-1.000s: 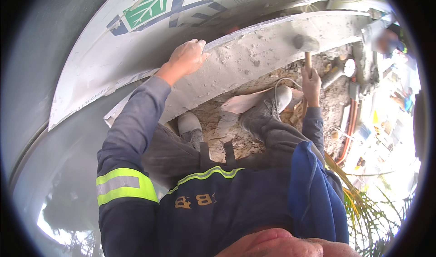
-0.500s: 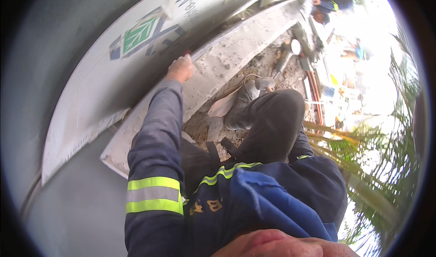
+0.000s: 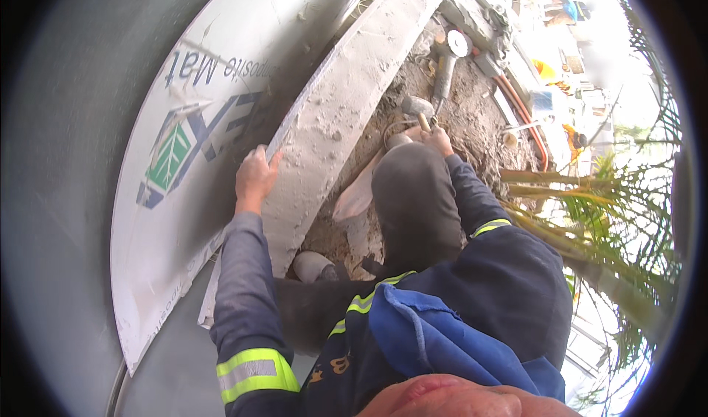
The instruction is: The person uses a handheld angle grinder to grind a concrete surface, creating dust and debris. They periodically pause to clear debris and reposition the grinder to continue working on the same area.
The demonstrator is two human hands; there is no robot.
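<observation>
Rough brown soil (image 3: 483,115), crumbly and littered with grit, spreads below a smooth, dull grey wall (image 3: 59,159) at the left. Beside that wall stands a large white sheet (image 3: 236,41), flat-faced and printed in dark blue and green, its outline bowed by the lens.

A long grey slab (image 3: 354,85) runs diagonally from the top middle down toward the lower left, just beside the sheet. Its broad face is coated in dried, cement-like material, pitted and lumpy, while its edge is narrow and straighter.

The hands are well apart. The left hand (image 3: 256,177) is clamped on the slab's left edge, the thumb lying toward the coated face. The right hand (image 3: 438,140) is closed round the short visible length of wooden handle on a mallet (image 3: 418,107); the blunt, rounded grey head sits over the soil, to the right of the slab and near the raised knee (image 3: 413,188) in dark cloth.

Just beyond the mallet lies a power tool (image 3: 445,78) with a dusty tubular body and a round white disc. A pale, tapering flat piece (image 3: 358,192) rests between slab and knee. Smooth orange-red pipes (image 3: 520,115) curve along the soil's right side, and feathery palm fronds (image 3: 627,225) fan out farther right.
</observation>
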